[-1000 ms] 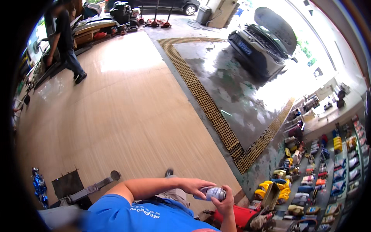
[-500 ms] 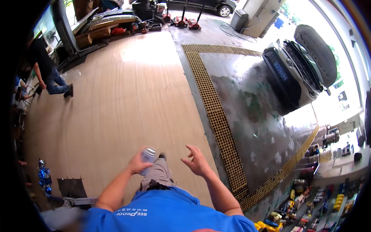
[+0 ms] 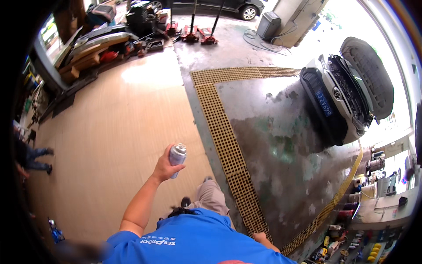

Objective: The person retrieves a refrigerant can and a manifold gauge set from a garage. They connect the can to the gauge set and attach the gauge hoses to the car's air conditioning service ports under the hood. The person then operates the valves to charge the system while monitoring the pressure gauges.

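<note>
My left hand (image 3: 165, 164) is closed around a silvery aerosol can (image 3: 178, 155) with a metal top, held upright at a slight tilt out in front of me. The thumb lies across the side of the can. Low on the right, my right hand (image 3: 261, 238) hangs near my side, partly cut off behind my blue shirt. Its fingers are too small and hidden to read. Past it runs a yellow floor grating (image 3: 237, 169).
A white car (image 3: 340, 94) with its bonnet raised stands on the dark wet floor at the right. Red floor jacks (image 3: 190, 35) are at the back. Car parts (image 3: 94, 44) are piled far left. Another person's legs (image 3: 38, 158) show at the left edge. Tools (image 3: 338, 246) lie lower right.
My left hand has lifted the can forward and slightly right. The right hand has dropped back to my side. The view has turned right, and my feet have stepped on.
</note>
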`<state>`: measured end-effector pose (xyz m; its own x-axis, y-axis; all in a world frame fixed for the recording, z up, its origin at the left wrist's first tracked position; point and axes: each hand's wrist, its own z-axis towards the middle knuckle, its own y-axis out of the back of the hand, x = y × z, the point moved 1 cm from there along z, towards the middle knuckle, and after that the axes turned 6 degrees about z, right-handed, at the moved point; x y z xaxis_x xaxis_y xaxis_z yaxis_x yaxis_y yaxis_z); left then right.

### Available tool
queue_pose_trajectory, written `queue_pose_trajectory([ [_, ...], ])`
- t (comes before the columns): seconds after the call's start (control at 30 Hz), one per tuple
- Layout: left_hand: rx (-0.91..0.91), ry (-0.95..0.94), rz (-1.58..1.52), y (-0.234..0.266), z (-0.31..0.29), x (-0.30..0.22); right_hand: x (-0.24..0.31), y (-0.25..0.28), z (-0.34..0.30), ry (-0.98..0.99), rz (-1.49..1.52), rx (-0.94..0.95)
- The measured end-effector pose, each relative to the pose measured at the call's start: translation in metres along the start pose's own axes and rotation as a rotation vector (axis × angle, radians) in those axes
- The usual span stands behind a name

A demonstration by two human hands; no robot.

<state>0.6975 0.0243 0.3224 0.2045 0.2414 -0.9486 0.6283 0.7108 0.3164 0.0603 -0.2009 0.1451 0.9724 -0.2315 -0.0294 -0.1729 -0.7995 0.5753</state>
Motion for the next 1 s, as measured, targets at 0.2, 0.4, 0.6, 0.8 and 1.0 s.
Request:
queue_pose_trajectory([
  [0.2, 0.202, 0.111, 0.422, -0.073, 0.317, 0.067, 0.257, 0.109, 0.069, -0.094, 0.342, 0.247],
  [0.4, 0.172, 0.988, 0.623, -0.022, 0.344, 0.257, 0.622, 0.255, 0.203, 0.557, 0.386, -0.047],
  [0.6, 0.272, 1.365, 0.559, 0.05, 0.456, 0.255, 0.987, 0.464, 0.235, 0.651, 0.613, -0.113],
  [0.8, 0.34, 1.198, 0.438, 0.026, 0.787, 0.289, 1.133, 0.502, 0.313, 0.348, 0.412, 0.167],
  [1.0, 0.174, 0.609, 0.502, -0.078, 1.317, 0.182, 1.25, 0.563, 0.357, 0.143, 0.273, 0.294],
])
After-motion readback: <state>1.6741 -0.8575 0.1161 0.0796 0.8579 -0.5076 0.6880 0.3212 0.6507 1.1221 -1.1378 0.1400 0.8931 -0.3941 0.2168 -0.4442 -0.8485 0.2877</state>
